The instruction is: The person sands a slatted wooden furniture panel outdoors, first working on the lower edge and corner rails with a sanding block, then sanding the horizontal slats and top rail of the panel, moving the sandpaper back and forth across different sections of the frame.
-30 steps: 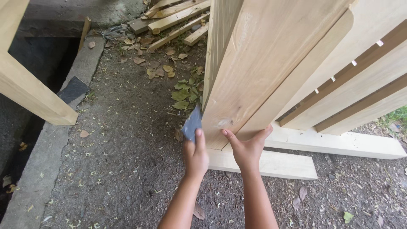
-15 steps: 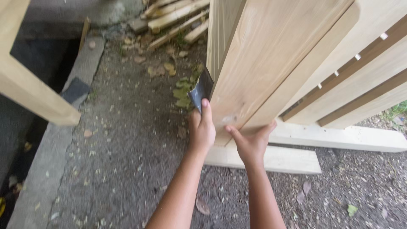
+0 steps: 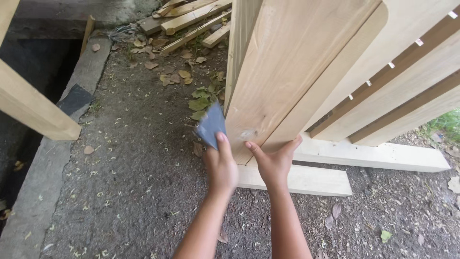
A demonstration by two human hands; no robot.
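A pale wooden board (image 3: 297, 62) leans upright in front of me, its lower end just above the ground. My left hand (image 3: 221, 165) grips a small grey sheet of sandpaper (image 3: 210, 125) and presses it against the board's left edge near the bottom. My right hand (image 3: 274, 160) cups the board's lower end from below, thumb and fingers spread around it. Both forearms reach in from the bottom of the view.
A slatted wooden panel (image 3: 407, 91) stands behind the board on the right, on two flat planks (image 3: 330, 180). Scrap wood (image 3: 191, 19) and dry leaves lie at the top. A wooden beam (image 3: 33, 108) crosses the left above a concrete kerb (image 3: 52, 168) and dark pit.
My left hand with the sandpaper moved up the board's edge and has come back down toward its lower end. My right hand stays under the board.
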